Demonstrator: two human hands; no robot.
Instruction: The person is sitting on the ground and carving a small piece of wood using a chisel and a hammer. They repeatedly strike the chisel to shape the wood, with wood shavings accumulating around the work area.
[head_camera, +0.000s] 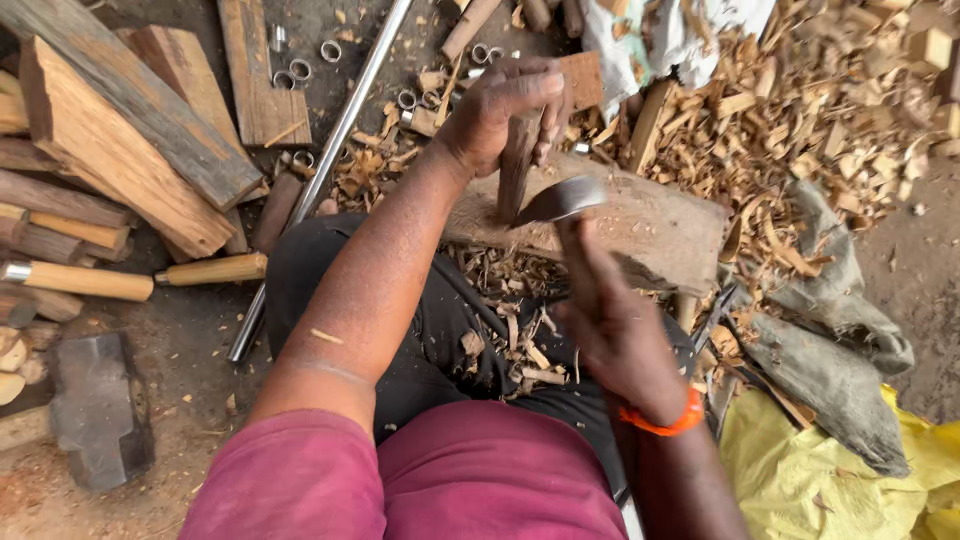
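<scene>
Item: dark wooden stick (518, 165), standing near upright, lower end on the chopping block (650, 225), upper end inside the left hand.

Left hand (500, 110): closed around the top of the stick, thumb across the front, at about 12 o'clock in the view.

Right hand (610, 325): fist closed on the handle of a blade tool; orange wristband (665, 422) at the wrist. The hand sits at 5 o'clock from the stick.

Blade (560, 200): grey metal, blurred, its edge against or just beside the lower part of the stick, at 3 o'clock from it; whether it touches cannot be told.

Chopping block: weathered log section lying flat, between the person's knees and the shavings.

Wood shavings (780, 130): large pale heap at 1 to 2 o'clock; more scattered on the black cloth (440, 320) over the lap.

Metal pipe (330, 160): long, running diagonally from 12 to 8 o'clock.

Metal rings (300, 70): several, on the ground near the pipe at 11 o'clock.

Split timber (120, 130): stacked at 10 o'clock.

Pale wooden handles (85, 280): two, at 9 o'clock.

Heavy iron block (100, 410): at 8 o'clock.

Yellow sack (830, 480): at 4 o'clock, grey sacks (830, 370) just above.
</scene>
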